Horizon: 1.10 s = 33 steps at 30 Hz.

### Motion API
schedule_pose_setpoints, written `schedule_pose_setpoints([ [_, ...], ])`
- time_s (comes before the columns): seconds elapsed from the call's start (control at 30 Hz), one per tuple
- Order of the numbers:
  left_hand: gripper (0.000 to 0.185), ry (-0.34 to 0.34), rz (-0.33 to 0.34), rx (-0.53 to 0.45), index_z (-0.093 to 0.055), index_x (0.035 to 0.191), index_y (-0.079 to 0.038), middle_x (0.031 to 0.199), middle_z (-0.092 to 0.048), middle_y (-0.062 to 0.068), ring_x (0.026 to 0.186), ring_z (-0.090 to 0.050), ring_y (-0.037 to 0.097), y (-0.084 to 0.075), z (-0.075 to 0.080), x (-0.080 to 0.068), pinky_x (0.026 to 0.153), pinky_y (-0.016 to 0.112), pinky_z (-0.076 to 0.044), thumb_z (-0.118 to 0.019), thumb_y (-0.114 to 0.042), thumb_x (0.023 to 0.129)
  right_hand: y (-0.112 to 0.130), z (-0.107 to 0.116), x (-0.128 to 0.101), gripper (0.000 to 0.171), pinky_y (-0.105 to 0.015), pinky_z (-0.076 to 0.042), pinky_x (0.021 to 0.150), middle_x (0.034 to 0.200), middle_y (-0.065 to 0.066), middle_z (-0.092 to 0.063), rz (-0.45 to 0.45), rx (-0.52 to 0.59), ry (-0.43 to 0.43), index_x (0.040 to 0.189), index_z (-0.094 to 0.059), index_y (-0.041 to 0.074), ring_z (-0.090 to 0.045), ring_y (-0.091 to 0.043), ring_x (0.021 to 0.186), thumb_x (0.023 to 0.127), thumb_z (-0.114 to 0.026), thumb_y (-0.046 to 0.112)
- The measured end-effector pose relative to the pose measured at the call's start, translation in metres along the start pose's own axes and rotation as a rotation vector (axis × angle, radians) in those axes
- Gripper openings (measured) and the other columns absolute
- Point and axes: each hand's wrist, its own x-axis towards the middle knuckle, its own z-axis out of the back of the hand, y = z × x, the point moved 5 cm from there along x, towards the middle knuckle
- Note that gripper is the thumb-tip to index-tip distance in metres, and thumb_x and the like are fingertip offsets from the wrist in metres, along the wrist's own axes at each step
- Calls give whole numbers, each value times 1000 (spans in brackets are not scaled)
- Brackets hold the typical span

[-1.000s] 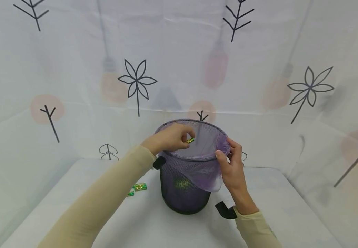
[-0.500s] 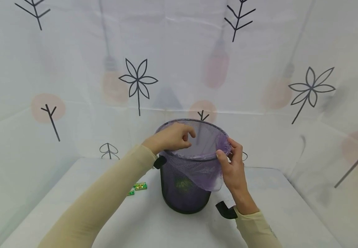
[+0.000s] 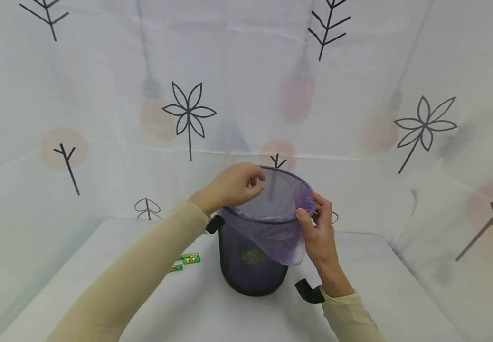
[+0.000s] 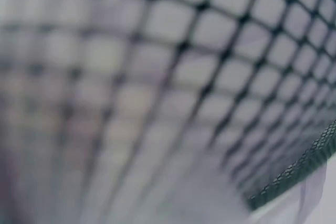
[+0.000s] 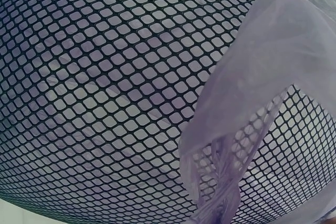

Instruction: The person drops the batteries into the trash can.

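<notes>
Right hand (image 3: 320,232) grips bin (image 3: 246,275); likely batteries (image 3: 192,260), green-gold labels (image 3: 176,268) unreadably small

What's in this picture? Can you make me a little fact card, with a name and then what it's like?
Bin: black mesh, upright on the white table
Bag: purple, thin, lining the bin and folded over its rim
Left hand: at the bin's opening, fingers bent, nothing seen in it
Right hand: gripping the bag and rim
Batteries: green and gold, lying left of the bin; the arm may hide some
Inside: something yellow-green glimpsed through the mesh, too blurry to count
Backdrop: pale, with flower and tree drawings
</notes>
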Motion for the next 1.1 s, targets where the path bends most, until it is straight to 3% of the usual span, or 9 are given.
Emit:
schedule_pose_setpoints([
  [0.2, 17, -149, -27, -52, -66, 105, -8, 89, -61, 1, 72, -53, 13, 3, 19, -21, 68, 28, -46, -62, -15, 90, -1, 0, 0, 55, -22, -42, 80, 129, -16, -47, 5, -16, -2, 144, -29, 13, -49, -18, 107, 95, -54, 18],
  [0.53, 10, -336, -103, -129, -66, 98, -7, 86, -60, -1, 72, -52, 11, 23, 42, -74, 62, 28, -45, -63, -7, 88, -2, 0, 0, 56, -25, -41, 82, 128, -17, -46, -15, -38, 14, 145, -26, 17, -48, -18, 109, 96, -52, 20],
  [0.73, 11, -320, -36, -89, -65, 100, -6, 85, -58, -3, 72, -50, 10, 43, 35, -105, 61, 30, -46, -63, -9, 90, -2, -1, -1, 54, -23, -41, 81, 129, -15, -47, -19, -18, 3, 144, -28, 16, -48, -18, 107, 96, -53, 19],
  [1.1, 13, -158, 111, -58, -65, 102, -13, 89, -58, -9, 73, -51, 9, 82, -15, -162, 63, 24, -45, -65, -14, 89, 0, 0, -1, 53, -22, -42, 80, 129, -15, -48, 5, -1, -10, 143, -30, 14, -49, -18, 106, 95, -54, 15],
])
